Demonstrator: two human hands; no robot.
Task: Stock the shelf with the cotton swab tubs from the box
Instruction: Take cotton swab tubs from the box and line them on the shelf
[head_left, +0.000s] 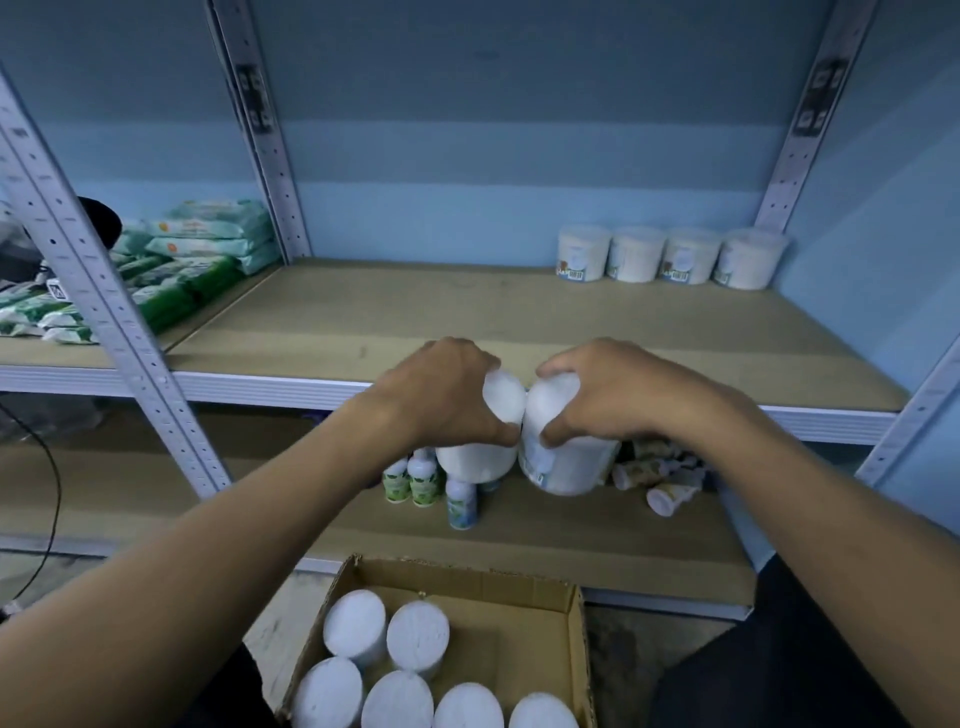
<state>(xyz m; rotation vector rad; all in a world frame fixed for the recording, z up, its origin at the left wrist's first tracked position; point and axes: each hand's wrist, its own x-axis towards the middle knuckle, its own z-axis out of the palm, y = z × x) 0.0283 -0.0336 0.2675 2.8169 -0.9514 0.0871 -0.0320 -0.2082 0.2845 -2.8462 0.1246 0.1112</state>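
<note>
Head: curled fingers (498, 434) around two tubs (563, 457)

One head-worn view looks forward and down, close over the box (467, 649) at 6 o'clock, facing the shelf (519, 322) at 12.

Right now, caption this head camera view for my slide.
Left hand and right hand each carry a cotton swab tub toward four shelved tubs; six wait in the box.
</note>
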